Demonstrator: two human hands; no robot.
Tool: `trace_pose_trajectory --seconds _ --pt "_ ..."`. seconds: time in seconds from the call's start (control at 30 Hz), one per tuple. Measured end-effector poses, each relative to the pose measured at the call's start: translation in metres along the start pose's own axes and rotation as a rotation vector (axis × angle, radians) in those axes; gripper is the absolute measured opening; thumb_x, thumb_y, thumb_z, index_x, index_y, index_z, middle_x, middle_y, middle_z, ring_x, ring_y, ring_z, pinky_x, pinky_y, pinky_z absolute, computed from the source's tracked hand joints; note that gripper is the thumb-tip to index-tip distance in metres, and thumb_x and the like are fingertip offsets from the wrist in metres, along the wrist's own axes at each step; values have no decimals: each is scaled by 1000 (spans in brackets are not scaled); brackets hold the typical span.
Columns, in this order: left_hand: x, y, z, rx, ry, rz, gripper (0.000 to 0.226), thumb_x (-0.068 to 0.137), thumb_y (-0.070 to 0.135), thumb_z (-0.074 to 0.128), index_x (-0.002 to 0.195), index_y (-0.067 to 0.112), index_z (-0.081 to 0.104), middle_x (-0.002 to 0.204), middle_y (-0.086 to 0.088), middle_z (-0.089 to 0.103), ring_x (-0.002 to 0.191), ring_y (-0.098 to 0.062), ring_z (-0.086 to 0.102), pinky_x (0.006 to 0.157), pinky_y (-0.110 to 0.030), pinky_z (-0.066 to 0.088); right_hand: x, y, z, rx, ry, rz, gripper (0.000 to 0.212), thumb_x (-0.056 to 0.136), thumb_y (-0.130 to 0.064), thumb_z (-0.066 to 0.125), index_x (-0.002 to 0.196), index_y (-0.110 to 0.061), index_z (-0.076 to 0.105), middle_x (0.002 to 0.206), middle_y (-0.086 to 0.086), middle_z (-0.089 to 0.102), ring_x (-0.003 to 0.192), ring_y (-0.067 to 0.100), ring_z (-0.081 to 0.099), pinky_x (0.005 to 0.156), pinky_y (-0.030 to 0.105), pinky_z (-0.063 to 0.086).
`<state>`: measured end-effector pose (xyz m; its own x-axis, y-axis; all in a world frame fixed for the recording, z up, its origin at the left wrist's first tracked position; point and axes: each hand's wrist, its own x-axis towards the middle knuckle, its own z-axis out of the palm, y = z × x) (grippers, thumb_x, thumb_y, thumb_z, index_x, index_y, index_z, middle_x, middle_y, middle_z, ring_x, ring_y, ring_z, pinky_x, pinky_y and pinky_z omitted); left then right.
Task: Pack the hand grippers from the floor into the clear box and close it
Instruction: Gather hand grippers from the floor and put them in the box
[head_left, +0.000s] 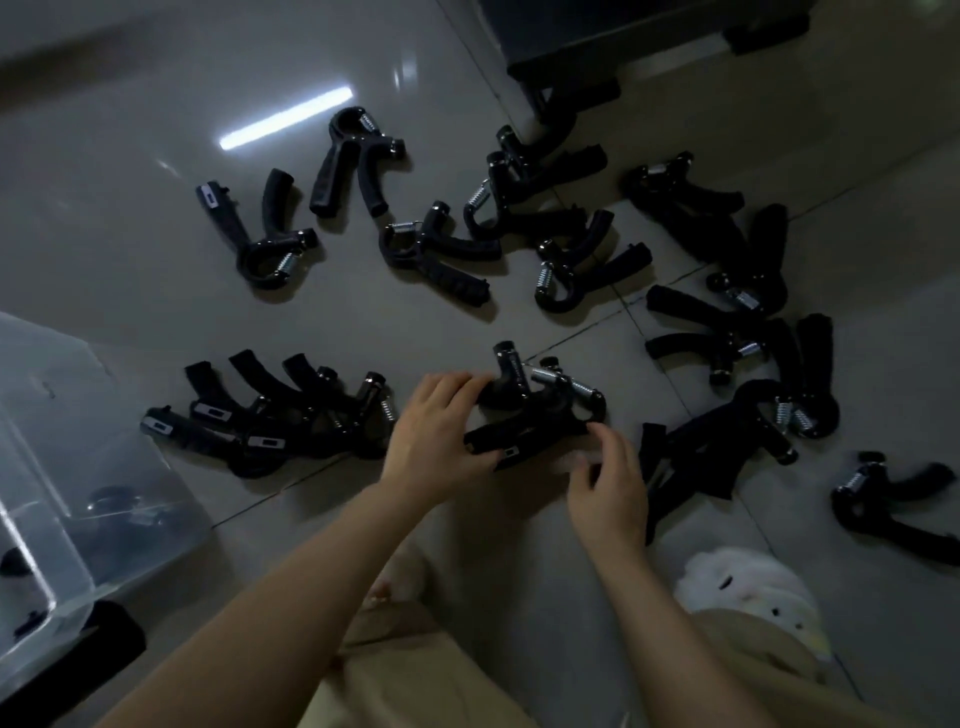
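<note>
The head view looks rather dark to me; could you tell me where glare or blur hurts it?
Head view: dim overall; a bright strip of glare on the glossy floor; black hand grippers at right merge into shadow; clear box hazy; edges soft and bowed by the wide-angle lens.

This looks like a room in a home, dimly lit, with a glossy grey tiled floor (156, 104) that mirrors a ceiling tube light (285, 118). The dark base of a piece of furniture (623, 41) on short feet stands at the far edge, and a fluffy white slipper (748, 587) sits beside the person's beige-clad legs (415, 675). A clear plastic storage box (62, 467) rests on the floor to the left.
</note>
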<state>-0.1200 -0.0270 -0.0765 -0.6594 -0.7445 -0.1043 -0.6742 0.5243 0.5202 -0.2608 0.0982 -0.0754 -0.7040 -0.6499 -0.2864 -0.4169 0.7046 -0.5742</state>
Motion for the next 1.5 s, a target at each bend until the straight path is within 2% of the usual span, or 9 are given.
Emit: trace_pose_trajectory --seconds 0.13,0.37,0.73,0.83,0.93,1.13,1.27,1.4,1.5 --pt "22 21 29 38 -191 39 75 64 38 73 130 12 48 126 -8 53 121 -30 45 105 -43 34 15 1 -7 -69 -108 94 30 90 -12 54 120 -6 56 120 13 58 106 28 56 85 27 39" --pt "30 34 47 359 -249 69 75 71 44 62 134 15 33 129 -3 47 123 -25 42 111 -46 15 18 12 -12 -86 -145 117 31 91 -13 54 121 -8 55 124 10 54 109 24 53 79 20 32" --pt "21 8 37 341 -118 57 71 54 49 67 114 13 56 97 -7 62 88 -31 61 88 -40 40 15 18 -10 -88 -131 24 31 90 -11 54 121 -9 57 118 10 58 106 25 55 81 23 37" --pt "14 -5 12 313 -151 -34 74 55 49 66 120 16 52 107 -6 60 99 -30 57 92 -39 35 14 3 6 -184 -65 -164 25 84 -17 48 100 -6 65 93 13 65 86 33 60 75 36 48" --pt "14 -17 -30 224 -141 -171 82 57 52 63 130 18 46 117 -5 58 109 -29 52 97 -38 31 7 -30 32 -333 -243 -388 26 80 -28 48 86 -10 66 80 12 64 75 34 60 67 37 49" --pt "-7 -73 -99 121 137 -440 85 50 57 61 124 16 51 104 -6 66 96 -29 60 87 -39 45 3 -110 83 -429 -435 -873 41 59 -26 82 96 -12 70 102 13 67 91 34 63 72 40 52" --pt "-24 -103 -119 48 239 -586 87 45 59 61 122 20 50 103 -4 66 96 -26 60 84 -44 50 3 -136 113 -506 -609 -951 34 81 -25 66 113 -14 64 141 17 40 132 36 34 101 48 30" --pt "-26 -105 -110 48 223 -580 81 50 50 67 123 21 49 105 -2 65 99 -25 59 87 -44 48 2 -124 106 -506 -512 -981 18 65 -11 78 82 -12 70 116 15 62 102 35 61 72 43 50" --pt "-16 -94 -88 48 177 -534 80 50 48 67 123 19 49 105 -5 64 99 -27 57 89 -42 44 27 -84 75 -617 -378 -1099 18 73 -12 57 83 -16 72 107 10 68 85 32 66 62 36 52"
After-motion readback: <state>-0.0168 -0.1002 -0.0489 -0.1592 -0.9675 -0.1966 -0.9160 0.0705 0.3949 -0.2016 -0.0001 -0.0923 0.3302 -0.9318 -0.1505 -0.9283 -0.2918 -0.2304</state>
